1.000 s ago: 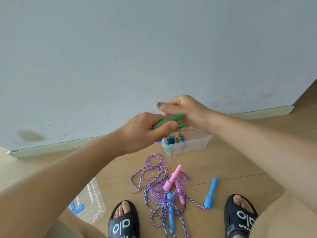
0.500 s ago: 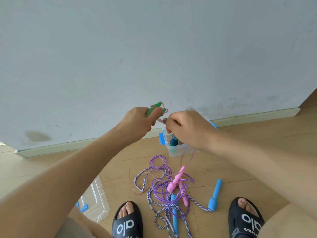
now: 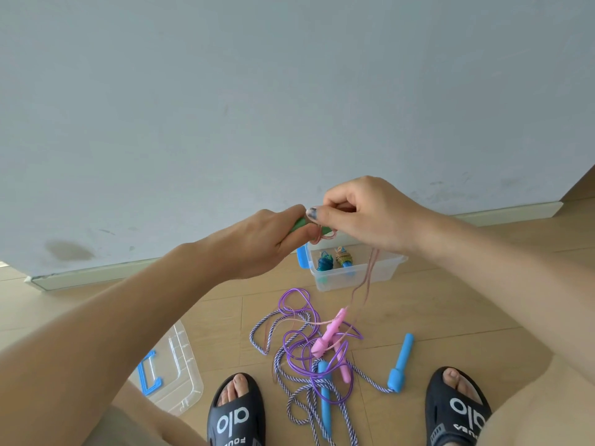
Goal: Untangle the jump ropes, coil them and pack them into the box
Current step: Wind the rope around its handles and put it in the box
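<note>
My left hand (image 3: 262, 241) grips the green handles (image 3: 300, 223) of a jump rope, held in the air in front of the wall. My right hand (image 3: 363, 214) pinches that rope's thin pink cord (image 3: 368, 278), which loops around the handles and hangs down to the floor. The clear plastic box (image 3: 383, 273) stands on the floor below my hands with two coiled ropes (image 3: 335, 260) inside. A tangle of purple cord (image 3: 302, 346), pink handles (image 3: 328, 336) and a striped rope with blue handles (image 3: 401, 365) lies between my feet.
The box's clear lid (image 3: 180, 365) with blue clips lies on the floor at the lower left. A grey wall with a skirting board (image 3: 96, 272) runs close behind the box. My feet in black slippers (image 3: 236, 410) flank the tangle.
My right hand has risen from below the handles to above them, carrying the pink cord around the green handles. My left hand has kept its grip and stayed nearly still.
</note>
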`<state>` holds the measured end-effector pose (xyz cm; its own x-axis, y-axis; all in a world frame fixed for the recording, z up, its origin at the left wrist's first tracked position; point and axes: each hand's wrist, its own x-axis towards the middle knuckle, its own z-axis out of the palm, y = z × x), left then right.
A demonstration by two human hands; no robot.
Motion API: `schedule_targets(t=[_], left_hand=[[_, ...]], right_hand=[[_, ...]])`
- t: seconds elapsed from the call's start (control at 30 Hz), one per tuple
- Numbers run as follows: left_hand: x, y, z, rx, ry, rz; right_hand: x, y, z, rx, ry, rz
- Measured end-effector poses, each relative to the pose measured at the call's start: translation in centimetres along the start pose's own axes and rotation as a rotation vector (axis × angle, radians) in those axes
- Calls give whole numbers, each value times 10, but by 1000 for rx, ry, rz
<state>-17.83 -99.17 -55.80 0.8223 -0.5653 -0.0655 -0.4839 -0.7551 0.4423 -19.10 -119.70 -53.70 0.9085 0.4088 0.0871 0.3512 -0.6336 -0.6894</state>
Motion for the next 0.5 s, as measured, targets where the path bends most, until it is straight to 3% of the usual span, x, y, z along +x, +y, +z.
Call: schedule_targets(t=[0.2, 0.5], left_hand=[[-4, 3, 0, -114, -9, 29], [-6, 15, 2, 139, -80, 92]], right_hand=[[4, 5, -5, 84, 12, 58], [9, 3, -3, 62, 28, -7]])
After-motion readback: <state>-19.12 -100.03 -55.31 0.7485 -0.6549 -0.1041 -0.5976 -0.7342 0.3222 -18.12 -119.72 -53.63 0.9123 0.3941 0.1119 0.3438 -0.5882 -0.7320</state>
